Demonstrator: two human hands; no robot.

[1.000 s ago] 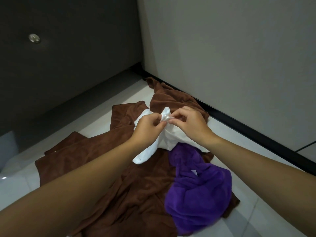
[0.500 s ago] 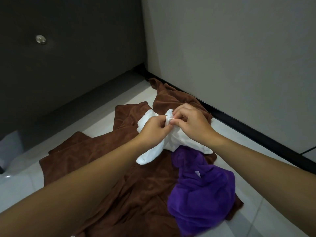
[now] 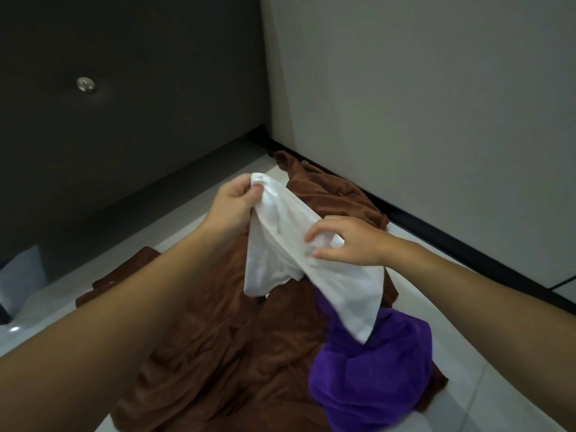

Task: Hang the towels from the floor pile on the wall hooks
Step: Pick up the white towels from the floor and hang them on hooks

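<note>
Dim rm, soft shadows, wide-angle warp at edges, slight blur

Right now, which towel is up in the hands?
The white towel: the left hand grips its top end and the right hand pinches its edge. The brown towel and the purple towel lie on the floor.

Seemingly plain: white towel [image 3: 311,269], brown towel [image 3: 218,353], purple towel [image 3: 374,378].

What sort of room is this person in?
Most likely a bathroom or changing room, though no fixtures show. A brown towel and a purple towel lie heaped on glossy pale floor tiles in a corner, and a round metal knob, perhaps a hook, sits on the dark wall.
</note>
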